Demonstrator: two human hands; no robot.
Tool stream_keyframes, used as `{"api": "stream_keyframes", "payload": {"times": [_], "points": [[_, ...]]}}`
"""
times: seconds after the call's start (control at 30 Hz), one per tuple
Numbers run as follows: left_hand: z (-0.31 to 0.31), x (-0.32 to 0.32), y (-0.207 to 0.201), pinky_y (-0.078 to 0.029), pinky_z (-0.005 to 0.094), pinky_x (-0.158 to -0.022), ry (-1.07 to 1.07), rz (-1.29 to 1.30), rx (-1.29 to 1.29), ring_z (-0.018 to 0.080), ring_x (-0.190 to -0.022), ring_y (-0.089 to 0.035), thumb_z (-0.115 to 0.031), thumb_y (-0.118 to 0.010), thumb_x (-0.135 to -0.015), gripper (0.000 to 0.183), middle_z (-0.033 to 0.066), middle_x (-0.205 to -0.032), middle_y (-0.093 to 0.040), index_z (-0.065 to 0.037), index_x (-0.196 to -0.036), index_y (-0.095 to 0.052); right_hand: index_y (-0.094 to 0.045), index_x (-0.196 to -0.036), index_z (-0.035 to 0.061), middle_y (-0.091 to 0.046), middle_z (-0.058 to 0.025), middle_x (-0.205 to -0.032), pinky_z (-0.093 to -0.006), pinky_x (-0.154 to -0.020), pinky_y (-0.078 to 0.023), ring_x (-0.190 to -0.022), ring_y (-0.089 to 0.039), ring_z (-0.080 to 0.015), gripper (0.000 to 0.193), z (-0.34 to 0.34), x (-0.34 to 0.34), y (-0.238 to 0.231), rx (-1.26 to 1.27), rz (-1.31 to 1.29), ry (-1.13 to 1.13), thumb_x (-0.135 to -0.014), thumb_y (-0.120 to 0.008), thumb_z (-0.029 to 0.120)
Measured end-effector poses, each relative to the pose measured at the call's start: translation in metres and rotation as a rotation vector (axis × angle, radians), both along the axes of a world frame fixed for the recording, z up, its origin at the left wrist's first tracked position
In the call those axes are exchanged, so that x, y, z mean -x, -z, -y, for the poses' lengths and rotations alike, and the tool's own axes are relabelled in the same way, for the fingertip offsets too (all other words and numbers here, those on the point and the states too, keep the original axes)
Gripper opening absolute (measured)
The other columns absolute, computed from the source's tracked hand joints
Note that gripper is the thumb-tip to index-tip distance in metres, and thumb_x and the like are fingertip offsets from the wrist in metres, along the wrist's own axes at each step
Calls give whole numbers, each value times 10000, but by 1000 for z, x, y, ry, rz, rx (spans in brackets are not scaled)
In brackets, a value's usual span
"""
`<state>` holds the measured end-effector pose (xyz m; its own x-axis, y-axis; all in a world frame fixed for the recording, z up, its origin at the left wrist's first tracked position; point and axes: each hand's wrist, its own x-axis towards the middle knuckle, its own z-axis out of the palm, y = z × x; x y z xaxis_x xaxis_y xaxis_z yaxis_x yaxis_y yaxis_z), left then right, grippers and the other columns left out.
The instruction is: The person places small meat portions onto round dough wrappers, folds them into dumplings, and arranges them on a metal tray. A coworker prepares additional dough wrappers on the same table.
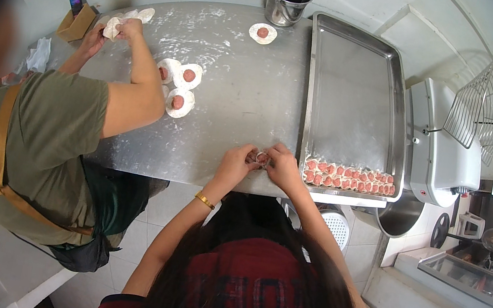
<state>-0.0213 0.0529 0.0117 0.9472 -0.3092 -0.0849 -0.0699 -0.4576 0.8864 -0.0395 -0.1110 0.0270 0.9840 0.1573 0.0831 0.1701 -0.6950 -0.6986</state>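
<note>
A person looks down at a floured steel table [235,101]. Both of their hands meet at the table's near edge, just left of a large metal tray [361,82]. The left hand [234,163] and the right hand [284,166] pinch one small dumpling [261,157] between their fingertips; the grip of each hand is pressed together on its white wrapper, with pink filling showing. A gold bracelet [204,199] sits on the left wrist.

The tray lies lengthwise on the right part of the table. At its near end, just right of the right hand, two rows of finished dumplings [349,177] lie side by side, touching one another. The rest of the tray shows bare metal.

Beyond the tray's far left corner stands a small steel pail [286,5] with a dark object in it. Just left of the pail, one round wrapper with a ball of filling [262,33] lies flat on the table.

Well left of the tray, a co-worker in a green shirt and apron leans over the table. Their hands [111,29] hold a wrapper at the table's far left corner. Near their forearm lie three more filled wrappers [178,85], close together. A small cardboard box [77,23] sits at the far left edge.

Right of the tray, off the table, stands a white machine with a raised wire guard [483,107].
</note>
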Motion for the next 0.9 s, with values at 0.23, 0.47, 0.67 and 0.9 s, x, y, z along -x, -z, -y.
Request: {"api": "stream_keyframes", "payload": {"times": [0.23, 0.47, 0.67, 0.9], "points": [[1, 3, 0, -522, 341, -681, 32, -13, -30, 271, -751, -668, -34, -739, -715, 261, 153, -821, -670, 3, -930, -595, -640, -915, 16, -591, -158, -869, -420, -731, -489, -844, -588, -374, 281, -2, 1, 4, 21, 83, 41, -659, -577, -79], [4, 1, -1, -502, 377, -679, 43, -3, -31, 300, -765, -643, -19, -741, -684, 297, 153, -828, -650, -10, -939, -589, -628, -981, 6, -582, -186, -965, -442, -793, -481, -934, -575, -386, 323, -1, 2, 3, -85, -73, 30, -665, -609, -53], [4, 1, 0, -502, 379, -696, 26, 183, 13, 308, -787, -631, 5, -727, -682, 285, 160, -871, -636, 0, -932, -590, -637, -956, 8, -585, -181, -921, -445, -772, -486, -920, -583, -388, 299, 0, 6, 7, 44, -128, 157, -669, -593, -66], [7, -1, 8, -506, 383, -704, 6, 141, 31, 304, -789, -631, 17, -712, -693, 280, 151, -855, -633, -7, -946, -594, -654, -914, 42, -601, -161, -889, -434, -708, -494, -818, -603, -382, 277, -5, -2, 14, 12, 63, 168, -666, -588, -62]]}}
